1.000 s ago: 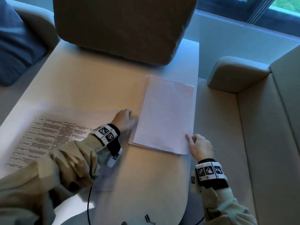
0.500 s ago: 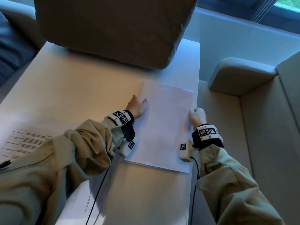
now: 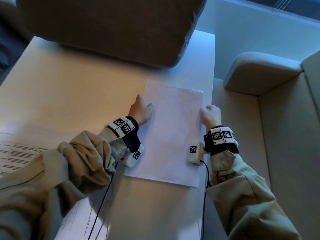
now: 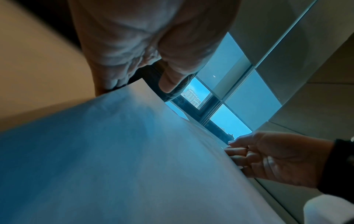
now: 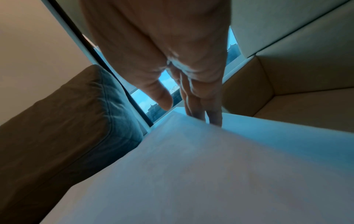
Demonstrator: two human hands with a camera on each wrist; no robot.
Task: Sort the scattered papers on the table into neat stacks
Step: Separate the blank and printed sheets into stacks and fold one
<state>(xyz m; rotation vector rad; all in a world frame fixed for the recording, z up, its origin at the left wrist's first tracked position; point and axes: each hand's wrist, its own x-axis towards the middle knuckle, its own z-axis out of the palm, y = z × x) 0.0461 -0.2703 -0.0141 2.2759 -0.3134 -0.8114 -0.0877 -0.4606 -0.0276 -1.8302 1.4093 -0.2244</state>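
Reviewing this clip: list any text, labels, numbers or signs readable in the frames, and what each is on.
No text can be read.
Printed sheet at the table's left edge: lines of dark print, too blurred to read.
White paper stack between the left hand and right hand: top face blank.
Wrist bands: black-and-white square marker patterns, not words; tiny marks beside them are illegible.

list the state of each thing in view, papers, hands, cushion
blank paper stack: flat on the table, near its right edge, squared up
left hand: pressed against the stack's left edge
right hand: fingers against the stack's right edge
printed sheet: flat at left, partly under the sleeve
cushion: resting on the table's far end
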